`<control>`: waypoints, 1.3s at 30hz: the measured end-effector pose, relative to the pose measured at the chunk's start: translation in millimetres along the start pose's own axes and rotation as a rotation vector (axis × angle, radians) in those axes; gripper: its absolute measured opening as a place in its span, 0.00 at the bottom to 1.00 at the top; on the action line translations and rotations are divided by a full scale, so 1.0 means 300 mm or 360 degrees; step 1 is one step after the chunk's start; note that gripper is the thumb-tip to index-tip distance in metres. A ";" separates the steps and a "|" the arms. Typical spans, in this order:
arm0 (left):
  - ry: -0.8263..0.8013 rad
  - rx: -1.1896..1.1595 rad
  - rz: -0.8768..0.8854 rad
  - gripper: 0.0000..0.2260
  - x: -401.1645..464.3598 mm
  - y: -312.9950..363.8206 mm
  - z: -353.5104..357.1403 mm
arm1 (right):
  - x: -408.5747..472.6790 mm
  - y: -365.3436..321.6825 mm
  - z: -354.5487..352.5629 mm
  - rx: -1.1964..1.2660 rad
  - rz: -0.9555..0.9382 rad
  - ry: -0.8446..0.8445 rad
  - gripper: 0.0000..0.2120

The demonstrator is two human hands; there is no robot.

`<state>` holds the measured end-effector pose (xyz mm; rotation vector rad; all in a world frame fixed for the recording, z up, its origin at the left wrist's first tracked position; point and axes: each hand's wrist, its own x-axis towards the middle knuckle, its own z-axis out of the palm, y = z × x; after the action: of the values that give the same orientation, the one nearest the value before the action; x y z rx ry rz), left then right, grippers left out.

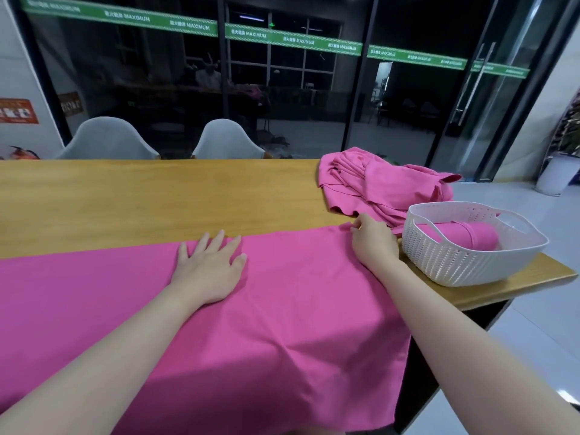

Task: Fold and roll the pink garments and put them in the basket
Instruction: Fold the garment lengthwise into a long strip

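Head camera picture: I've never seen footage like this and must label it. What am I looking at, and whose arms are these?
There is no machine here. The single picture comes from a camera worn on a person's head, looking forward and down, so the arms are the wearer's own. The left hand presses flat on a pink garment spread over the wooden table. The right hand pinches that garment's far right corner. Beside it stands a white basket holding one rolled pink garment. Behind lies a crumpled pile of pink garments.
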<state>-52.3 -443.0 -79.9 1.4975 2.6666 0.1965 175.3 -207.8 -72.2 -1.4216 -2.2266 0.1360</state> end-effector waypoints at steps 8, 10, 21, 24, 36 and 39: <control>-0.0220 0.0008 0.0187 0.35 -0.004 -0.061 -0.045 | 0.003 0.002 -0.010 -0.0274 -0.0179 0.0098 0.06; -0.0161 -0.0159 0.0332 0.29 -0.037 -0.136 -0.059 | -0.006 -0.030 -0.029 -0.0418 -0.0420 0.0212 0.05; -0.0085 -0.0271 0.0137 0.28 -0.235 -0.571 -0.138 | -0.168 -0.463 0.099 0.0509 -0.1145 -0.0494 0.05; -0.0046 -0.0140 0.0135 0.38 -0.241 -0.601 -0.120 | -0.185 -0.461 0.134 0.0590 -0.1275 -0.0577 0.11; -0.0043 -0.0011 0.0141 0.28 -0.369 -0.537 -0.108 | -0.313 -0.419 0.050 0.0195 -0.1168 -0.0796 0.21; -0.0016 0.0015 0.0153 0.29 -0.474 -0.500 -0.082 | -0.397 -0.357 0.001 0.0185 -0.1218 -0.0824 0.22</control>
<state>-108.2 -643.4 -77.5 1.6261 2.5936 0.1820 126.9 -360.2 -77.9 -0.4170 -2.9596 0.3917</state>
